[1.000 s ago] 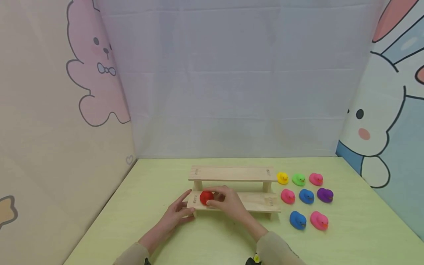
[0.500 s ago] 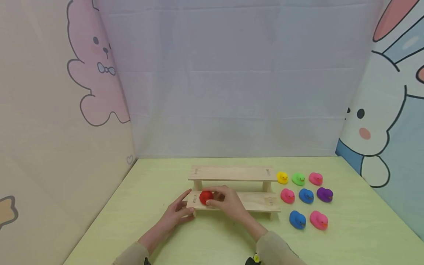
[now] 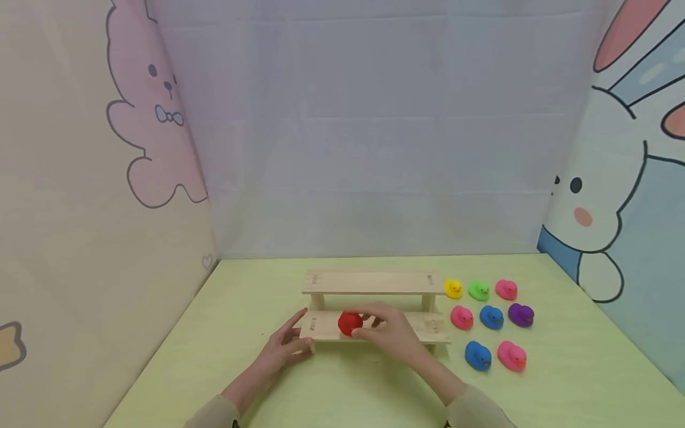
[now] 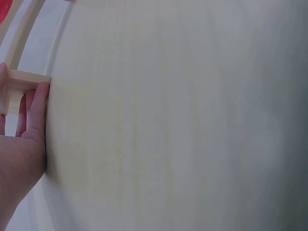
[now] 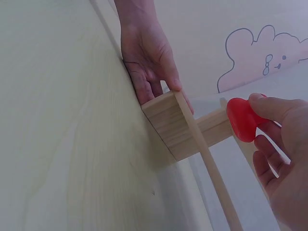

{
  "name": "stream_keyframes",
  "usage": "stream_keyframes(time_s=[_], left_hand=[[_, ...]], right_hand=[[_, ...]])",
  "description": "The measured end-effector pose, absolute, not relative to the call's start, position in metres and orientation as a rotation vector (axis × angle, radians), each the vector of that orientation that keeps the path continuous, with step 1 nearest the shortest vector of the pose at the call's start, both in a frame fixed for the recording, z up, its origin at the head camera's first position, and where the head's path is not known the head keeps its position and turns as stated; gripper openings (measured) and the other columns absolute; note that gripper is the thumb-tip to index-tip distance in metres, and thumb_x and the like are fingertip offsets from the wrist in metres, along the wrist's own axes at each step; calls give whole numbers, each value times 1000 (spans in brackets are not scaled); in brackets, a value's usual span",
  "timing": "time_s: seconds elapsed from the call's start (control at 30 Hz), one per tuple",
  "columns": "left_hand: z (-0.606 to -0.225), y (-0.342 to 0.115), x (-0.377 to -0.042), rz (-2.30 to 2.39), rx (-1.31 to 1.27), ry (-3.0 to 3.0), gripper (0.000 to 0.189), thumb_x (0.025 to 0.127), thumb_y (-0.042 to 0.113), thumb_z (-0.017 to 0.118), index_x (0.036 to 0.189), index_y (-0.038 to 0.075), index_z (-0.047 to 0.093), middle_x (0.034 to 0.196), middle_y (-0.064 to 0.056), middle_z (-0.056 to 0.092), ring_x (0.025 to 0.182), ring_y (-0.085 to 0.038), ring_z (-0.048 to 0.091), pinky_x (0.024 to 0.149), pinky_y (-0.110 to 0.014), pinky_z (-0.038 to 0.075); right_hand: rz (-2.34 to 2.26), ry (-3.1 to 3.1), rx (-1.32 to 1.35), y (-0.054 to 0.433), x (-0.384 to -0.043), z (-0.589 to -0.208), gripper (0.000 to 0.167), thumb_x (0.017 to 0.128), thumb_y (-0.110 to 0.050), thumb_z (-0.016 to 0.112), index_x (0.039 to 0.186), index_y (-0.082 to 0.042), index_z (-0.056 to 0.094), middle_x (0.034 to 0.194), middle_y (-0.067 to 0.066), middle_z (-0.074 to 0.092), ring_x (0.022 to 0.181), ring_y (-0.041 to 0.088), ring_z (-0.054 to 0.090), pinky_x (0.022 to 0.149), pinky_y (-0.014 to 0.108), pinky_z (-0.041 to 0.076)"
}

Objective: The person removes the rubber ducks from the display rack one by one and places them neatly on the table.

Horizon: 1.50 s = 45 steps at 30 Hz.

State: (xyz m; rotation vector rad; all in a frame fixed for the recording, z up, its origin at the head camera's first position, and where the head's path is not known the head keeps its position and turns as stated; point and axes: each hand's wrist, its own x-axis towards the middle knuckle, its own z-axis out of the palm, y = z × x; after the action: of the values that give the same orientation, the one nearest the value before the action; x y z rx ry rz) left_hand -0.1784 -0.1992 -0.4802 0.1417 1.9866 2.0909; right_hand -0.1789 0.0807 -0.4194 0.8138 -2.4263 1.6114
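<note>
A red toy duck (image 3: 350,324) is held in my right hand (image 3: 393,333), pinched between thumb and fingers above the lower step of a small wooden two-step rack (image 3: 374,282). The right wrist view shows the duck's (image 5: 243,118) rounded red body; its face is hidden, and I cannot tell whether it touches the plank. My left hand (image 3: 283,345) rests against the rack's left end, fingers mostly straight. In the right wrist view the left hand's (image 5: 147,53) thumb touches the plank's corner and its other fingers lie beside the leg.
Several toy ducks stand in rows right of the rack, among them a yellow duck (image 3: 453,289), a green duck (image 3: 478,290), a purple duck (image 3: 521,315) and a blue duck (image 3: 478,355). The pale table (image 3: 214,333) meets cloth-covered walls behind and at both sides.
My right hand has moved the red duck a little to the right along the lower step. The left hand stays at the rack's end. The head view has shifted slightly.
</note>
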Motion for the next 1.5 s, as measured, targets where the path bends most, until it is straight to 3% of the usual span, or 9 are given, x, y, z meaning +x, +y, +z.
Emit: stream_keyframes(time_s=[0.33, 0.53, 0.9, 1.27, 1.5], left_hand=[[-479, -200, -178, 2097, 147, 1982, 76, 93, 13, 67, 156, 17, 24, 128, -24, 47, 109, -30, 57, 89, -44, 51], [-480, -199, -177, 2103, 140, 1978, 76, 93, 13, 67, 156, 17, 24, 128, -24, 47, 109, -30, 56, 89, -45, 51], [-481, -199, -178, 2094, 134, 1990, 76, 93, 16, 68, 156, 19, 25, 128, -24, 47, 110, -31, 56, 89, -45, 51], [-481, -199, -178, 2090, 133, 1991, 76, 93, 17, 68, 156, 19, 25, 129, -24, 47, 110, -31, 56, 89, -44, 51], [-482, -200, -178, 2085, 145, 1990, 77, 93, 16, 68, 156, 20, 25, 129, -23, 47, 110, -31, 56, 89, -44, 51]], right_hand=[[1513, -2376, 820, 130, -160, -403, 37, 83, -22, 79, 119, -24, 71, 107, -12, 66, 94, 14, 59, 74, 33, 53], [1440, -2368, 761, 162, -149, -397, 38, 84, -19, 78, 121, -21, 70, 105, -9, 65, 95, 21, 58, 73, 32, 53], [1218, -2440, 579, 221, -133, -398, 43, 82, -12, 79, 123, -20, 68, 104, -9, 65, 88, 10, 53, 71, 27, 52], [1069, -2536, 324, 282, -124, -412, 44, 86, -13, 76, 128, -17, 64, 107, 1, 63, 94, 0, 49, 71, 21, 51], [1009, -2639, 161, 320, -121, -428, 46, 90, -19, 72, 132, -8, 59, 113, 14, 60, 96, 16, 50, 67, 17, 48]])
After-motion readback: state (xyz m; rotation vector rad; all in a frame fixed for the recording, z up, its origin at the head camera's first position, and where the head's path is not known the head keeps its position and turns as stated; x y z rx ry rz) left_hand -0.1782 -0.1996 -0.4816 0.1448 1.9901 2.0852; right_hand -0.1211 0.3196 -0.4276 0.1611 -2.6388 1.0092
